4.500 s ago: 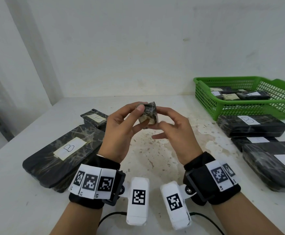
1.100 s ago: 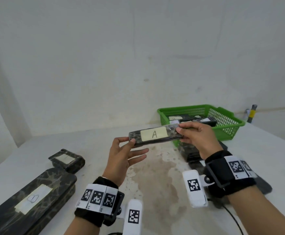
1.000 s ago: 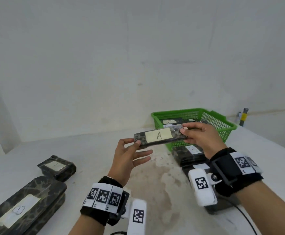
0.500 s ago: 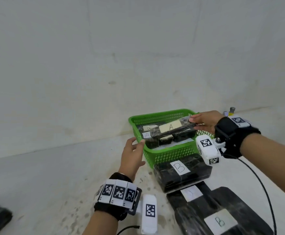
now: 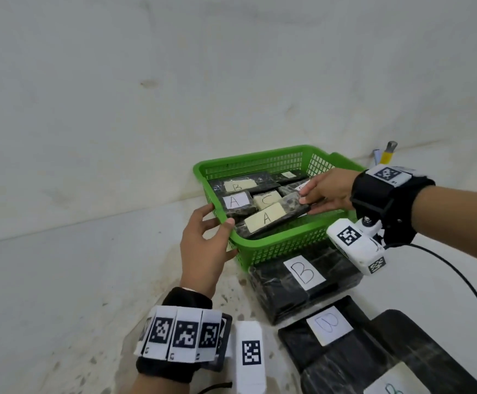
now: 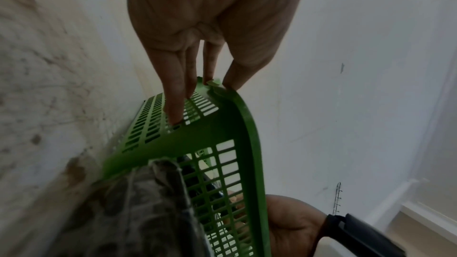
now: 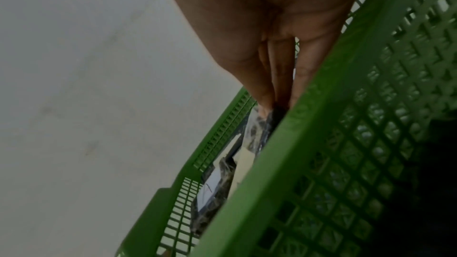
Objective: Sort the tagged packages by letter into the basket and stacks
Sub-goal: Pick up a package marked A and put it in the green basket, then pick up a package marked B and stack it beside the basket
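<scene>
Placement of the long package [image 5: 271, 220] tagged A into the green basket [image 5: 288, 245] is the step in hand. Right hand [image 5: 328, 191] pinches the package's far end, thumb above and fingers beneath, while its near end rests low inside, against the front wall. Left hand [image 5: 203, 245] steadies the basket's near corner, thumb on the rim and fingers straight against the mesh. Next move, in my judgement: lower the far end flat, let go, and withdraw clear of the rim. Packages tagged B [image 5: 305, 282] lie on the bench just beside the basket.
</scene>
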The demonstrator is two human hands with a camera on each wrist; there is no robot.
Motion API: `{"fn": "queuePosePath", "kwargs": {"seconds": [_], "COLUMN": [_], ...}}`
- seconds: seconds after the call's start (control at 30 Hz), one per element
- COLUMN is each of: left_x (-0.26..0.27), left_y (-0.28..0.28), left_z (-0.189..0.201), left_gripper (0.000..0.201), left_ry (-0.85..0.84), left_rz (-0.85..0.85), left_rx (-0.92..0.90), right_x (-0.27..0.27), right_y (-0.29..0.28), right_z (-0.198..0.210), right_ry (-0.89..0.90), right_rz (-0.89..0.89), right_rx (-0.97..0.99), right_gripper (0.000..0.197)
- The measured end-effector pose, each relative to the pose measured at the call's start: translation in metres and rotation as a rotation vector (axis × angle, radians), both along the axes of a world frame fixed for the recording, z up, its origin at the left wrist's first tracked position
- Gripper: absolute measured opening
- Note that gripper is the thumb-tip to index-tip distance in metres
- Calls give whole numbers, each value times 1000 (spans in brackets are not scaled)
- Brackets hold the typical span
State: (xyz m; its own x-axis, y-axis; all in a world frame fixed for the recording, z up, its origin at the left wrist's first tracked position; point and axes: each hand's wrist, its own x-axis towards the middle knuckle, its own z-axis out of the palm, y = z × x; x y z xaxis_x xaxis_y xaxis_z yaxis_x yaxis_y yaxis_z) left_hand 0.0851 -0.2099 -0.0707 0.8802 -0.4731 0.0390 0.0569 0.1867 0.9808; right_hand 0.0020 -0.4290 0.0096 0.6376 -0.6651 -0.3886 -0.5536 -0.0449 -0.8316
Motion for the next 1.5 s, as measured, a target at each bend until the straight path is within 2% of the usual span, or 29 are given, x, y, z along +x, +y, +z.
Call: {"fn": "queuePosePath", "kwargs": {"seconds": [0.23,0.4,0.57,0.7,0.8,0.93,1.0,1.13,1.27,1.33,1.5], "left_x": [2,4,4,3,2,-4,-9,-20,-35,-44,-76], "left_y": [-1,-2,-2,-2,-3,-1,6,36,91,127,231], "left_z": [-4,-6,-5,-4,-3,-1,0,-1,9,16,29], "left_gripper": [35,33,34,35,35,31,28,22,17,18,13], "left_ry": [-12,-10,-10,8,9,0,-4,-7,-53,-75,-81], "left_rz": [5,3,13,16,30,50,63,106,151,192,341], "left_rx": [6,-6,-11,-10,-5,29,48,85,114,120,68], "right_x": [5,7,12,12,10,2,-1,-12,-30,-38,-44], "right_y": [-4,-8,-5,-8,-3,14,28,67,120,157,255], "right_z": [-7,-14,-17,-13,-2,15,24,41,45,38,1], "right_ry": [133,154,206,248,232,173,135,29,-111,-123,-137], "right_rz": [102,49,83,167,134,10,-20,46,169,254,439], "right_rx": [-139,-208,-205,-200,-193,-173,-188,-193,-257,-190,-31], "right_gripper": [18,8,11,28,33,19,19,32,15,11,19]}}
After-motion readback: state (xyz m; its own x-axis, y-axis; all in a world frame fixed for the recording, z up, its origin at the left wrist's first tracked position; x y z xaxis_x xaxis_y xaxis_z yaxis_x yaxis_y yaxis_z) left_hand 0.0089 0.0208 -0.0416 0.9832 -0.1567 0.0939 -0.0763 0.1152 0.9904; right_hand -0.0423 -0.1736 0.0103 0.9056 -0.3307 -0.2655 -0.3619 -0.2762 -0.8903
